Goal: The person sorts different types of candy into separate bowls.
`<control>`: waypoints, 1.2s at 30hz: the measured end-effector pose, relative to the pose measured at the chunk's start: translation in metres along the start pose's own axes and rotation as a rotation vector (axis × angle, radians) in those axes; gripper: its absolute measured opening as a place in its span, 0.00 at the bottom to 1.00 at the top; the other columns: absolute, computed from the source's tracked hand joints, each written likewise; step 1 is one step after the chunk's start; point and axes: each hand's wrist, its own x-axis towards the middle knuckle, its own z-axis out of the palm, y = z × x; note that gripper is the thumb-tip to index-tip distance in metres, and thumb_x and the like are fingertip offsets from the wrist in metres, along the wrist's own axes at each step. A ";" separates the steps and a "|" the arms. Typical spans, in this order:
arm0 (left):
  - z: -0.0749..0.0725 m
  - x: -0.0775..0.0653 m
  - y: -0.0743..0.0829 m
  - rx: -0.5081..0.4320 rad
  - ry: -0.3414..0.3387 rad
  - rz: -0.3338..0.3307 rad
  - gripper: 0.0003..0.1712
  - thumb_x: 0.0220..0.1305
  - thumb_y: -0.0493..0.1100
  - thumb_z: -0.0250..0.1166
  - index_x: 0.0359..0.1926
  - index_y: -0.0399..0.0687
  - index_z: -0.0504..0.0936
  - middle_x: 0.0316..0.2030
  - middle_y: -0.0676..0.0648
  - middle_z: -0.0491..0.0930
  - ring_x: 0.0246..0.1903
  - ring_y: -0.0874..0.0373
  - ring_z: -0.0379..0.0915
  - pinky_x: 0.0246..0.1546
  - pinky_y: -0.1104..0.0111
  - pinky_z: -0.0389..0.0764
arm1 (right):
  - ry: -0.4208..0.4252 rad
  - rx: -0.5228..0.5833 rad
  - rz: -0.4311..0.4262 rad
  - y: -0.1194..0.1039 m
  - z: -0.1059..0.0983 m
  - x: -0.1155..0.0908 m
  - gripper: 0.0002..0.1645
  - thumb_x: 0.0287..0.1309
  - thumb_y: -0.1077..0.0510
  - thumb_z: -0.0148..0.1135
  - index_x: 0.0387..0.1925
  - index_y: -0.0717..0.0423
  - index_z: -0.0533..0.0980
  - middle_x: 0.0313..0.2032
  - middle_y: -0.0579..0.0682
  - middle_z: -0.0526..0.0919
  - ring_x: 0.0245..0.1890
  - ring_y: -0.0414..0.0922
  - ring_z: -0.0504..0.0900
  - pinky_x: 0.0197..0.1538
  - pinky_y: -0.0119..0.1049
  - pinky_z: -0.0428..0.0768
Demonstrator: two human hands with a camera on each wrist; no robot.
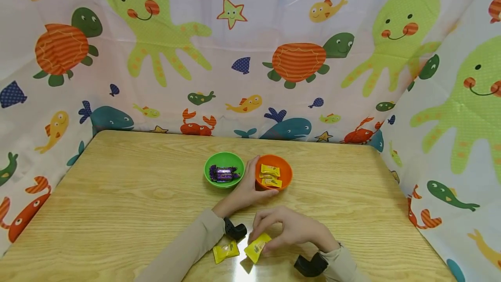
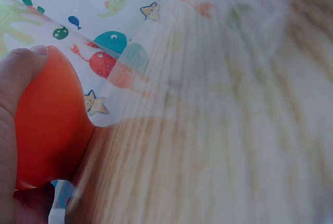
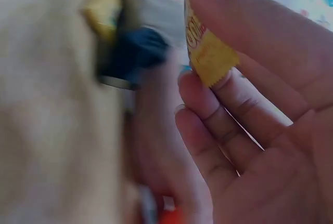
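My left hand (image 1: 246,189) grips the orange bowl (image 1: 287,182) from its left and near side, thumb along the front. In the left wrist view, a fingertip lies at the rim of that orange bowl (image 2: 52,115). Inside it sit several yellow wrapped candies (image 1: 271,175). My right hand (image 1: 295,229) pinches another yellow wrapped candy (image 1: 257,247) between thumb and fingers, above the table nearer to me. The right wrist view shows this candy's (image 3: 213,52) printed wrapper and crimped end, with the other fingers loosely curled below.
Left of the orange bowl stands a green bowl (image 1: 211,160) holding purple wrapped candies (image 1: 225,174). One more yellow candy (image 1: 226,251) lies on the wooden table (image 1: 137,186) beside my left sleeve. A curtain with sea animals (image 1: 258,34) hangs around the table's back and sides.
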 end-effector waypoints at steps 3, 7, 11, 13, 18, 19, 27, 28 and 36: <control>-0.001 0.000 -0.001 0.008 -0.008 0.010 0.65 0.55 0.53 0.76 0.77 0.39 0.39 0.72 0.41 0.48 0.71 0.48 0.50 0.71 0.50 0.55 | 0.094 -0.062 -0.054 -0.010 -0.017 0.002 0.16 0.54 0.61 0.74 0.46 0.53 0.84 0.44 0.48 0.82 0.47 0.42 0.78 0.57 0.39 0.76; -0.003 0.001 -0.004 0.003 -0.028 0.026 0.64 0.56 0.49 0.75 0.77 0.38 0.38 0.73 0.40 0.45 0.72 0.47 0.46 0.71 0.49 0.53 | 0.230 -0.130 -0.064 -0.018 -0.038 0.005 0.17 0.50 0.65 0.76 0.44 0.53 0.85 0.43 0.49 0.82 0.46 0.45 0.78 0.54 0.40 0.77; -0.005 0.001 -0.007 -0.026 -0.045 0.027 0.67 0.55 0.54 0.76 0.77 0.40 0.37 0.73 0.41 0.45 0.72 0.48 0.47 0.71 0.51 0.54 | 0.361 -0.202 0.025 -0.020 -0.056 0.005 0.18 0.50 0.65 0.76 0.44 0.51 0.86 0.43 0.46 0.83 0.46 0.44 0.78 0.52 0.40 0.77; -0.005 0.001 -0.006 -0.039 -0.043 0.016 0.68 0.54 0.58 0.75 0.78 0.41 0.37 0.73 0.42 0.46 0.71 0.48 0.51 0.70 0.52 0.57 | 0.430 -0.226 0.080 -0.018 -0.063 0.005 0.18 0.49 0.66 0.76 0.44 0.52 0.86 0.43 0.46 0.83 0.46 0.44 0.78 0.52 0.40 0.77; -0.003 0.000 -0.002 -0.044 -0.023 0.016 0.65 0.55 0.60 0.74 0.78 0.48 0.39 0.70 0.45 0.51 0.66 0.52 0.58 0.68 0.56 0.62 | 0.591 -0.265 0.161 -0.005 -0.075 0.005 0.17 0.50 0.70 0.74 0.44 0.58 0.85 0.42 0.51 0.84 0.46 0.48 0.79 0.56 0.43 0.77; -0.002 0.000 -0.001 -0.049 -0.020 0.019 0.65 0.55 0.57 0.75 0.78 0.49 0.39 0.70 0.45 0.52 0.66 0.52 0.58 0.69 0.56 0.62 | 0.616 -0.279 0.172 0.001 -0.076 0.005 0.16 0.51 0.68 0.74 0.44 0.57 0.85 0.41 0.50 0.85 0.46 0.48 0.79 0.56 0.44 0.77; -0.001 -0.002 -0.002 -0.047 -0.010 0.006 0.65 0.55 0.56 0.75 0.78 0.45 0.39 0.70 0.45 0.51 0.68 0.52 0.57 0.69 0.57 0.62 | 0.639 -0.472 0.293 0.055 -0.069 0.000 0.13 0.50 0.61 0.77 0.39 0.54 0.85 0.39 0.46 0.85 0.45 0.48 0.79 0.54 0.51 0.78; -0.001 -0.003 -0.002 -0.040 -0.008 0.006 0.66 0.55 0.57 0.75 0.78 0.44 0.39 0.71 0.45 0.51 0.68 0.52 0.57 0.69 0.57 0.62 | 0.629 -0.495 0.298 0.058 -0.067 0.000 0.13 0.49 0.62 0.78 0.39 0.54 0.85 0.39 0.46 0.85 0.45 0.48 0.79 0.54 0.51 0.78; -0.001 -0.004 -0.003 0.010 -0.005 0.011 0.66 0.55 0.59 0.75 0.78 0.42 0.40 0.72 0.43 0.50 0.69 0.50 0.54 0.70 0.55 0.59 | 0.588 -0.600 0.384 0.056 -0.055 0.008 0.12 0.46 0.63 0.79 0.35 0.55 0.85 0.35 0.47 0.85 0.43 0.48 0.78 0.53 0.49 0.79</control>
